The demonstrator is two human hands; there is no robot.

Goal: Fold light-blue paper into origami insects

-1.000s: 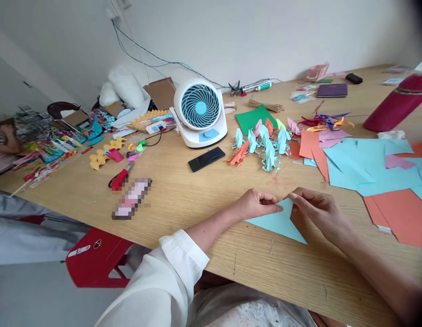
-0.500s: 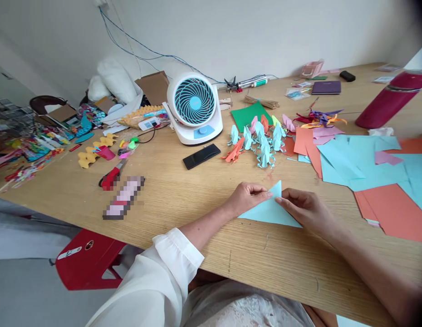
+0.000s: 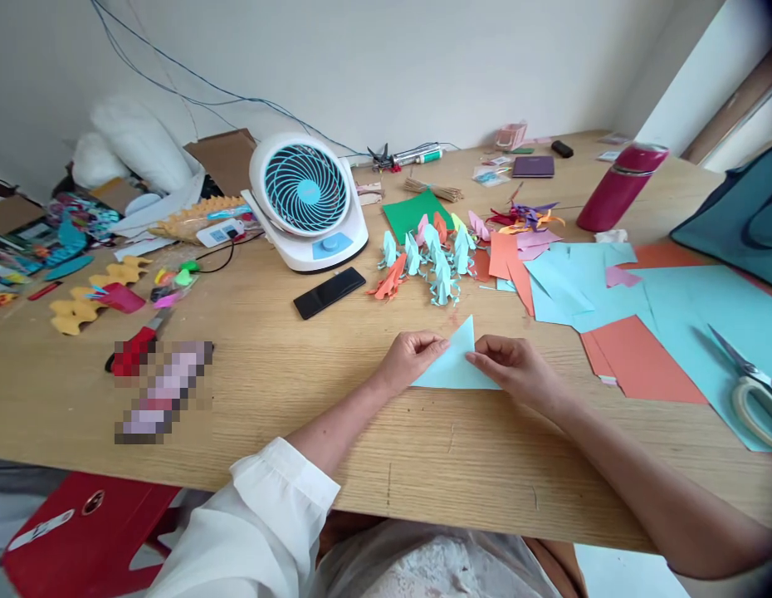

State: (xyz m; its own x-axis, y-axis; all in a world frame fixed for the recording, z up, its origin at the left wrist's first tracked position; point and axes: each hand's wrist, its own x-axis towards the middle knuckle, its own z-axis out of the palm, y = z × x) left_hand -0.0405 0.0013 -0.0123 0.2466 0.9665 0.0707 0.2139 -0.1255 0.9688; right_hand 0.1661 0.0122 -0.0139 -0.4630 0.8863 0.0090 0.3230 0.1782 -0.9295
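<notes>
A light blue sheet of paper [image 3: 456,369], folded to a triangle with its tip pointing away from me, is held just over the table near its front. My left hand [image 3: 411,359] pinches its left slope between thumb and fingers. On the other slope my right hand [image 3: 509,365] grips the paper the same way, covering the right corner. Beyond the hands stands a cluster of folded paper figures [image 3: 443,281], mostly light blue, with some orange and pink ones. A black phone [image 3: 329,292] lies to the left of them.
A white fan [image 3: 308,203] stands at the back. To the right lie light blue sheets [image 3: 678,311], orange sheets [image 3: 647,361], scissors [image 3: 750,378] and a red flask [image 3: 622,187]. Red-handled scissors [image 3: 137,345] lie at the left. A red stool [image 3: 80,531] is below the table edge.
My view has swung to the right, bringing the pale-handled scissors and a blue bag into sight. Both hands keep their pinch on the folded paper, which looks much the same.
</notes>
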